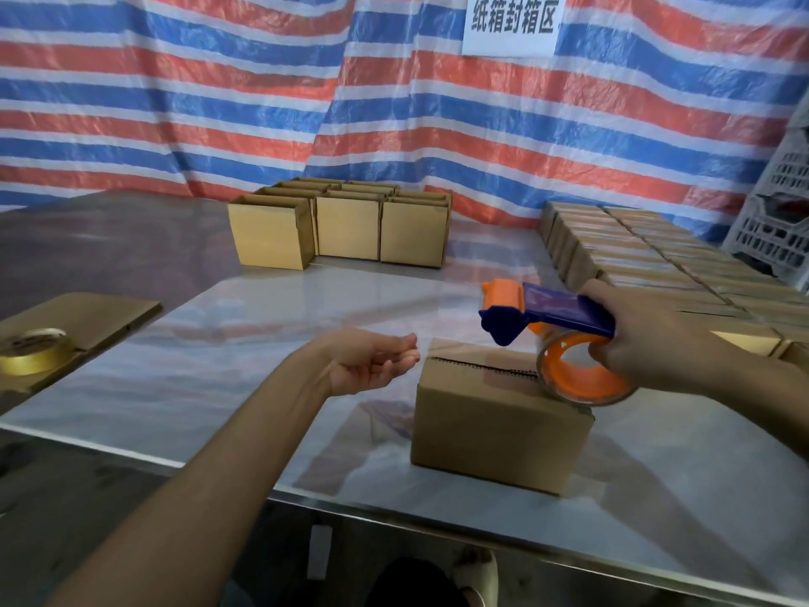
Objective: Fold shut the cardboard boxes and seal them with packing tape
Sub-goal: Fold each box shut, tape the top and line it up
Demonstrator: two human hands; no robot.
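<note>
A small cardboard box (494, 427) stands near the table's front edge, its top flaps folded down with a dark seam between them. My right hand (652, 343) grips a blue and orange tape dispenser (551, 313) with a roll of clear tape (582, 374), held just over the box's right end. My left hand (376, 357) is palm up at the box's left end, thumb and fingertips pinched together as on the end of the clear tape, which barely shows.
Open boxes (346, 227) stand in a group at the back of the steel table (219, 343). Rows of sealed boxes (648, 256) fill the right side. A tape roll (33, 350) lies on flat cardboard (87, 313) at left. White crates (779, 225) stand far right.
</note>
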